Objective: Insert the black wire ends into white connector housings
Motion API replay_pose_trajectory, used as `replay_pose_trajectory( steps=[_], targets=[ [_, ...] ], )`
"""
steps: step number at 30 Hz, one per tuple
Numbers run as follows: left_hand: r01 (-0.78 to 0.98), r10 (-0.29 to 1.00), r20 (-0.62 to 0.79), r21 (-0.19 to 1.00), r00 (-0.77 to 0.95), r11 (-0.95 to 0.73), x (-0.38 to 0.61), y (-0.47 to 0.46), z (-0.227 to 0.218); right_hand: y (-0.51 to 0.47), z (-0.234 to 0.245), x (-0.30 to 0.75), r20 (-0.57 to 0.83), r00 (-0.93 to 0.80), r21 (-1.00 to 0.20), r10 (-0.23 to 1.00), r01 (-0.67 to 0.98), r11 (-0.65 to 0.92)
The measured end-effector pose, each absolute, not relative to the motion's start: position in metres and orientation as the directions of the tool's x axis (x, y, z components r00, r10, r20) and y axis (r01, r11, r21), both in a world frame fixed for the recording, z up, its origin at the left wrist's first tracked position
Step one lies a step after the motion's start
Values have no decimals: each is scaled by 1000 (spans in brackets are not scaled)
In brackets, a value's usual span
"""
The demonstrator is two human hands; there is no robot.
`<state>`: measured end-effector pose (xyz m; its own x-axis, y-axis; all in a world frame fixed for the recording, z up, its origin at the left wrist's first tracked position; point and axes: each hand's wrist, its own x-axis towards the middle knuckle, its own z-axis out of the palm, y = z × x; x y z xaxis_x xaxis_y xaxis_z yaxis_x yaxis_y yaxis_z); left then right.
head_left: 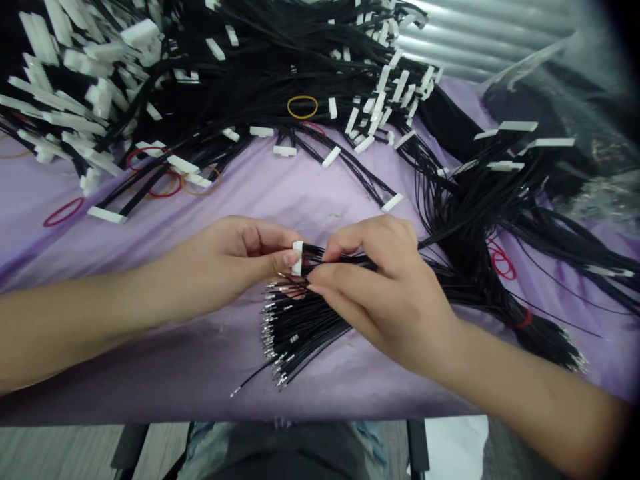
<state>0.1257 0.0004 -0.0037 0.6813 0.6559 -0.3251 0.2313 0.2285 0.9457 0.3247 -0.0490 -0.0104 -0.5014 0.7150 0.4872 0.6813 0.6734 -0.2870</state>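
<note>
A white plastic connector housing (297, 258) stands upright above the middle of the lilac-covered table (310, 200), near its front edge. The left hand (227, 260) clamps it between thumb and forefinger. The right hand (383, 293) is closed around a sheaf of black wires (320, 327) just beside the housing, its fingers (345, 280) wrapped over the strands. The two hands nearly touch, and the fingers hide how the wires meet the housing, so I cannot tell how many are seated in it.

Bare crimped metal terminals (267, 327) fan out loosely below the hands, pointing toward the front edge. With so little room between the hands, a twist or a sharp tug could bend a terminal or pull a wire free of the housing. A slackening pinch could let the small housing drop into the loose strands. The splayed ends could also catch on one another and tangle, and one stray wire (250, 377) already reaches well out from the rest.

Farther right, a red rubber band (523, 320) binds a long hank of wires (475, 260) running toward the right edge. Along the back edge lies a dense heap of wires ending in white connectors (200, 80), with loose rubber bands (63, 212) scattered near it. Dragging the sheaf could snag that heap, since its wires come close to the hands.
</note>
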Motion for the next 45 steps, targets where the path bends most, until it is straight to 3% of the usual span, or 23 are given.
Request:
replay_pose_trajectory(
  steps=[6,12,17,40,45],
  targets=[
    [222,646,-339,940,684,258,126,0,-3,-47,-4,330,520,-496,-361,695,610,705],
    [219,650,-323,946,688,239,129,0,-1,-40,-2,336,552,-437,-291,710,698,655],
    [211,654,-345,937,674,278,129,0,1,-33,-7,336,581,-427,-315,693,667,675],
    [135,609,-413,883,677,449,126,0,-3,-32,-18,329,579,-478,-220,660,688,691],
    [96,650,-423,874,631,476,129,-3,0,-31,-14,332,542,-505,-133,672,738,662]
  ],
)
